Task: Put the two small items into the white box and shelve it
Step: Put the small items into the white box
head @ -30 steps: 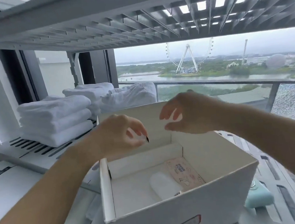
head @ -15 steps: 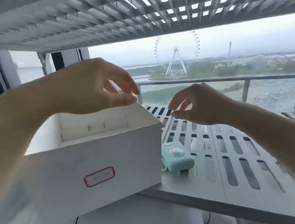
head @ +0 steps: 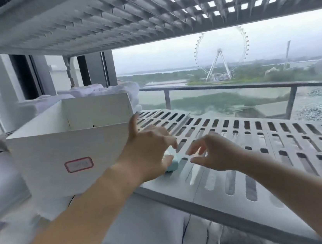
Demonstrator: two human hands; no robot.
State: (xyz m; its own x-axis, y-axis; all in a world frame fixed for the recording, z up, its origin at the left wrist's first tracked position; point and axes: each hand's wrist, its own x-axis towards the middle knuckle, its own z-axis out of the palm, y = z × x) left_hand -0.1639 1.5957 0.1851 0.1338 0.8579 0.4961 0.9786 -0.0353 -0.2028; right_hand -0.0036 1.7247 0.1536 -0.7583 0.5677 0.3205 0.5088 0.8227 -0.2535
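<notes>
The white box (head: 68, 149), open on top and marked with a red-bordered label (head: 78, 164), stands at the left end of the slatted shelf (head: 259, 140). Its inside is hidden from this angle. A small mint-green item (head: 173, 164) lies on the shelf just right of the box. My left hand (head: 149, 149) covers most of it, with thumb and curled fingers pinched on its sides and the index finger raised along the box's corner. My right hand (head: 210, 153) hovers just right of the item, fingers spread and holding nothing.
A second slatted shelf (head: 142, 12) hangs close overhead. Folded white towels (head: 99, 89) are stacked behind the box. Beyond the shelf are a window and a balcony railing (head: 233, 88). White padded fabric (head: 159, 233) lies below the shelf's front edge.
My left hand dropped from above the box's rim down onto the mint-green item. My right hand sank lower and closer to it. The view swung back to the left.
</notes>
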